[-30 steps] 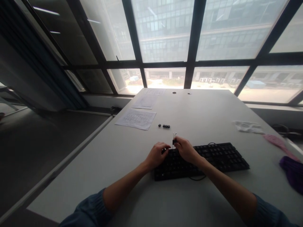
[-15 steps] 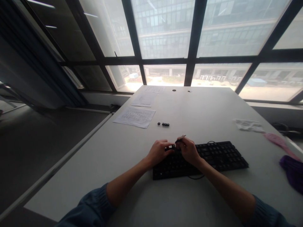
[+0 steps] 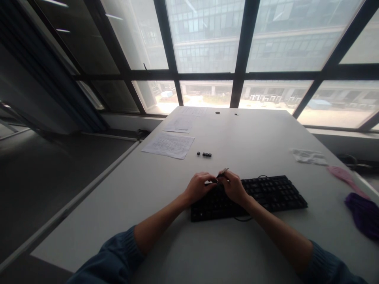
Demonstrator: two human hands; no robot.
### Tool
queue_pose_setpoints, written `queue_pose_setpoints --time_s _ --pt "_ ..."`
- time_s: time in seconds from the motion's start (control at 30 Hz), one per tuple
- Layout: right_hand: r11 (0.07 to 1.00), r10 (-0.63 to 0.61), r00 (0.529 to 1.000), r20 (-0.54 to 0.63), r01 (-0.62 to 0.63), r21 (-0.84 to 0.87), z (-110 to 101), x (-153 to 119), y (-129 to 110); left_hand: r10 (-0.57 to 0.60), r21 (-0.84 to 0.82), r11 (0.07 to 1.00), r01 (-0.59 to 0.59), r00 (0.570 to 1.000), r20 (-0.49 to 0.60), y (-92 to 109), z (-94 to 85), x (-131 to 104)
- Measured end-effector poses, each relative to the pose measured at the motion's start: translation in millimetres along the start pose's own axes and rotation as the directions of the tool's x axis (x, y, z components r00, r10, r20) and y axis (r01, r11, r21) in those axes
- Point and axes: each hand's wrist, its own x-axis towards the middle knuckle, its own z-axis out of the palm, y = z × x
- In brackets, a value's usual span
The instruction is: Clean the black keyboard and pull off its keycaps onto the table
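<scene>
Both hands' fingertips have drawn together since the earlier frame, and the clip, upright at first, now leans over. The black keyboard (image 3: 275, 192) lies on the white table (image 3: 219, 252), its far left part under the hands. The right hand (image 3: 235, 190) has its grip closed on the small clip (image 3: 222, 172), thumb and fingers pinched around it, at the keyboard's far edge. The left hand (image 3: 199, 186) rests over the keyboard's left end, its grip narrowed, thumb and forefinger close together; whether anything sits between them cannot be told. A cable (image 3: 242, 219) loops out at the keyboard's near edge.

Beyond the hands sit one loose keycap (image 3: 198, 153) and, just to its right, a row of three keycaps (image 3: 207, 155). Farther left, a printed sheet (image 3: 168, 145) lies near the table's left edge, with more papers (image 3: 179, 123) behind it. Toward the right edge are a white cloth (image 3: 309, 156), a pink cloth (image 3: 343, 174) and a purple cloth (image 3: 363, 213), well apart from the keycaps. A round dark disc (image 3: 217, 113) lies near the far edge, before the windows (image 3: 207, 39).
</scene>
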Motion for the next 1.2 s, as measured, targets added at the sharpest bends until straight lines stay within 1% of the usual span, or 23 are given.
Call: queue_pose_setpoints --time_s 0.17,0.23,0.3,0.37,0.43,0.53,0.6,0.67,0.77,0.8,0.9,1.0,1.1,1.17,1.2 --pt "1.000 -0.023 0.998 0.051 0.022 0.013 0 -1 -4 0.050 0.127 0.991 -0.051 0.999 0.016 1 -0.5 0" --pt "1.000 -0.026 1.000 0.017 0.026 -0.008 0 -2 -4 0.059 0.149 0.987 -0.061 0.998 0.014 2 -0.5 1" --pt "0.999 -0.016 0.999 -0.038 0.015 -0.041 1 -2 -4 0.065 0.127 0.990 -0.065 0.998 0.004 2 0.4 1" --pt "0.998 0.014 0.997 -0.078 -0.019 -0.060 1 -2 -3 0.069 0.078 0.995 -0.068 0.998 -0.009 1 2.1 3" --pt "0.997 0.064 0.994 -0.086 -0.068 -0.043 1 -1 -2 0.065 0.029 0.997 -0.064 0.998 -0.022 1 4.2 4" --pt "0.988 0.151 0.985 -0.089 -0.147 0.046 0 1 1 0.049 -0.010 0.999 -0.049 0.998 -0.042 3 5.5 4" --pt "0.976 0.199 0.976 -0.091 -0.188 0.115 0 3 2 0.034 -0.005 0.999 -0.035 0.998 -0.056 5 4.3 4" --pt "0.965 0.229 0.968 -0.097 -0.213 0.156 0 4 4 0.061 0.049 0.997 -0.059 0.998 -0.033 6 2.1 4" --pt "0.962 0.237 0.966 -0.106 -0.217 0.168 -1 6 6 0.152 0.176 0.972 -0.158 0.987 0.047 6 0.5 4" --pt "0.961 0.237 0.966 -0.104 -0.218 0.168 -1 6 6 0.168 0.208 0.962 -0.176 0.984 0.056 6 1.1 4" --pt "0.963 0.233 0.968 -0.089 -0.217 0.162 -1 6 5 0.170 0.238 0.956 -0.170 0.985 0.019 6 5.4 3" --pt "0.972 0.211 0.975 -0.068 -0.202 0.122 -1 6 3 0.181 0.165 0.971 -0.174 0.983 -0.032 8 6.3 3" --pt "0.967 0.222 0.974 -0.037 -0.215 0.134 0 6 2 0.159 0.059 0.986 -0.154 0.983 -0.095 4 -3.0 17" --pt "0.945 0.270 0.962 -0.041 -0.257 0.202 1 6 2 0.108 0.041 0.994 -0.103 0.983 -0.148 -6 -12.2 36" --pt "0.931 0.295 0.954 -0.046 -0.277 0.238 1 6 3 0.088 0.062 0.995 -0.079 0.983 -0.163 -13 -16.0 48"
